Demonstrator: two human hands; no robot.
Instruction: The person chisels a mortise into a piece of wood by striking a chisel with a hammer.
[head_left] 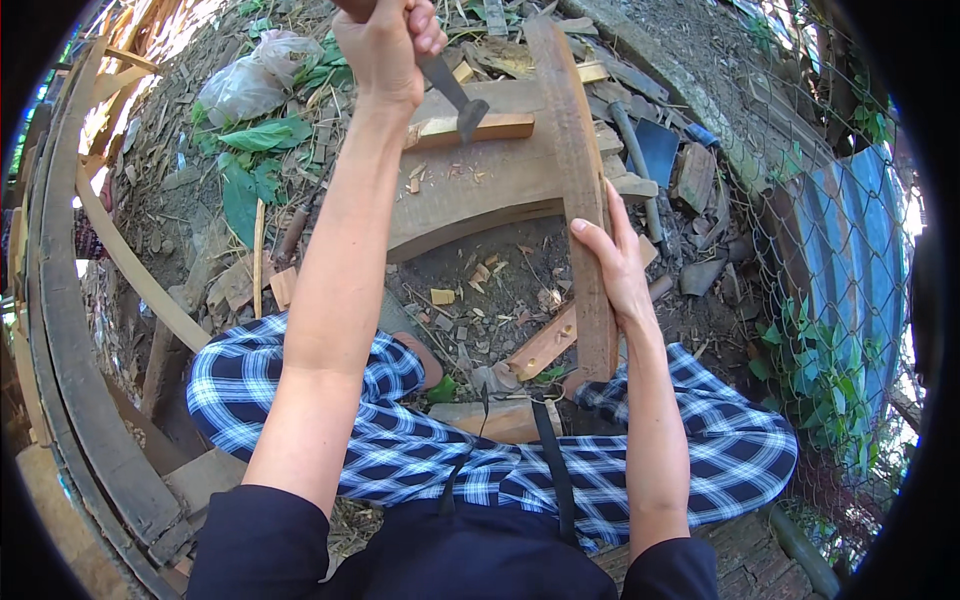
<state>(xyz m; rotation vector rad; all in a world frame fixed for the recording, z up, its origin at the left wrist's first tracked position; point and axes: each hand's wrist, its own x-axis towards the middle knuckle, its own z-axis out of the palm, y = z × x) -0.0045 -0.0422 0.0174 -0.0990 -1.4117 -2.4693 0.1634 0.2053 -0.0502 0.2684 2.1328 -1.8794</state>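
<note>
My left hand is closed in a fist around a hand tool near the top of the view. The tool has a brown handle and a dark metal shank that widens at its tip; its exact kind is unclear. That tip hangs over a small wood block on a broad, curved wooden piece. Wood chips lie on this piece. With thumb on one side, my right hand grips a long wooden plank, which runs from the far end down toward my right leg.
Between my bent legs lie a notched wood piece and a short block. Long curved boards stand at the left. A plastic bag lies far left. A wire fence and blue corrugated sheet border the right.
</note>
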